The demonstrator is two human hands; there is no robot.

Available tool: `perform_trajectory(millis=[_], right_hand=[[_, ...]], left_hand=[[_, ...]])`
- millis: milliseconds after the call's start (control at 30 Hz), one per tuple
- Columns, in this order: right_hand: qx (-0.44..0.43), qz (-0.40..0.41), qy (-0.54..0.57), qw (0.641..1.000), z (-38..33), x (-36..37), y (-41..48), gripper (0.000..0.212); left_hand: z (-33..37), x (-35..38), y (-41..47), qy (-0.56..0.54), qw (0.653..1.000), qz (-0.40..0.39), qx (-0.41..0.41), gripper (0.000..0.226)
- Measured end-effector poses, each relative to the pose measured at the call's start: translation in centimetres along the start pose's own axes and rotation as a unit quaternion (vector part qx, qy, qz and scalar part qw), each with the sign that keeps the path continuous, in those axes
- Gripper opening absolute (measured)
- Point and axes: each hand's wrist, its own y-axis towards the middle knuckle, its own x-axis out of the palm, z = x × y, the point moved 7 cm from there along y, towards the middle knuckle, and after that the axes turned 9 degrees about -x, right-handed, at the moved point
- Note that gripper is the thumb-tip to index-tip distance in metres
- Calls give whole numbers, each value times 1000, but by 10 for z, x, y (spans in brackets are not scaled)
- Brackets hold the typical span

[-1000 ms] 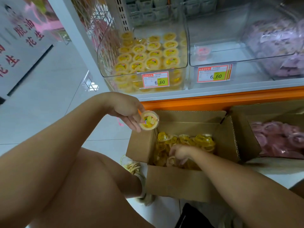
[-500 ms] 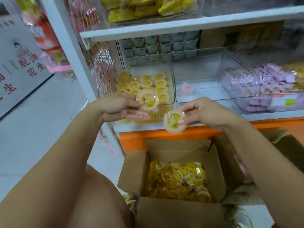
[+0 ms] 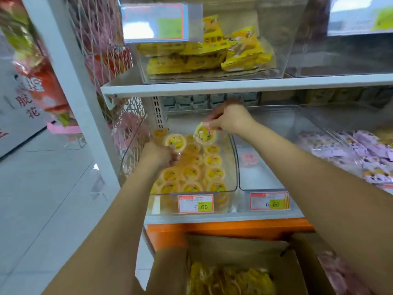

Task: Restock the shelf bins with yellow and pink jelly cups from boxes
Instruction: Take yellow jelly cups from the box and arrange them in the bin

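Yellow jelly cups (image 3: 192,173) sit in rows in the left clear bin (image 3: 234,167) on the lower shelf (image 3: 212,218). I have both hands over that bin. My left hand (image 3: 158,155) grips one yellow cup (image 3: 175,142) at the far left, fingers (image 3: 174,156) curled under it. My right hand (image 3: 230,119) pinches a second cup (image 3: 205,134) by its rim, tilted, above the far rows. One pink cup (image 3: 248,159) lies in the bin to the right (image 3: 263,189). Near me, the open box (image 3: 170,271) holds more yellow cups.
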Motion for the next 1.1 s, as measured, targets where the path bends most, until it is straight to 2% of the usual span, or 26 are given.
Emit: perform_trajectory(millis=[133,233,400,467,533,600,667,833,900,967,1033,1100], right_hand=[[35,-69,-107,991,13,38,57,36],[26,-107,-115,987,17,59,86,25],[20,-140,-138,980,25,80,108,11],[21,-141,-156,977,29,87,110,8],[16,-113,-175,978,36,92,115,18],[18,-79,-142,987,43,95,118,23],[-6,-77,-124,989,40,99,118,20],[-48,-84,-120,988,17,103,111,26],[-32,-75,-151,985,14,99,110,15],[-20,-101,-200,974,15,99,107,28],[-30,-149,-207,967,17,104,102,45],[-52,-183,-196,962,16,106,96,54]], left_hand=[[-6,-12,28,-9,999,37,-5,14],[-10,-18,39,-4,999,50,5,16],[-12,-22,46,5,999,51,10,7],[-11,-23,48,-1,999,48,13,12],[-10,-23,50,-11,999,44,11,18],[-12,-23,54,-29,999,42,-1,23],[-13,-22,58,-41,998,42,-12,28],[-16,-25,59,-30,998,59,-14,26],[-16,-25,58,-25,997,65,-13,21],[-15,-25,58,-28,997,67,-11,19],[-14,-23,58,-30,997,67,-5,21],[-13,-21,55,-32,997,64,-1,16]])
